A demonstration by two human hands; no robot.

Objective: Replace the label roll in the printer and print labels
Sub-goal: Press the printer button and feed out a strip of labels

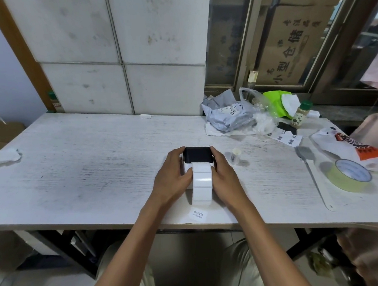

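Observation:
A small white label printer (197,156) with a black open lid stands on the white table (85,171), near its front edge. A white label roll (201,184) stands on edge in front of it, its strip running up into the printer. My left hand (172,176) grips the printer's left side and touches the roll. My right hand (223,176) holds the right side of the printer and the roll. A printed label reading "welcome" (197,214) lies on the table below the roll.
A small used label core (235,155) stands right of the printer. Further right lie a spatula (311,168), a tape roll (349,175), printed labels (286,137), a spice bottle (300,115) and bags (228,114). Crumpled tissue (4,156) sits at the far left.

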